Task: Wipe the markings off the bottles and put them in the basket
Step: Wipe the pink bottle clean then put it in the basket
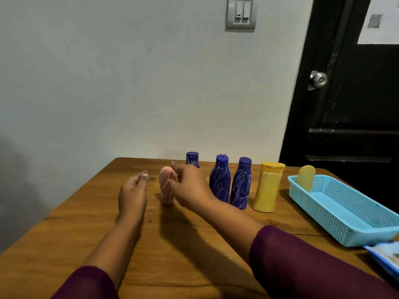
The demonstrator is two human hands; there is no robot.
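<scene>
A pink bottle [166, 186] with white scribbles stands on the wooden table [194, 244]. My right hand [190, 186] pinches its upper right side with thumb and fingers. My left hand [133, 194] hovers just left of it, fingers loosely curled, holding nothing. Three blue bottles with white scribbles stand behind and to the right: one far back [192, 159], two side by side [220, 180] [241, 184]. A yellow bottle [267, 186] stands right of them. Another yellow bottle [305, 178] leans in the blue basket [345, 214].
The basket sits at the table's right edge, with a blue-edged flat item [386, 257] just in front of it. A grey wall with a light switch [241, 12] lies behind the table. A black door [356, 93] stands at the right.
</scene>
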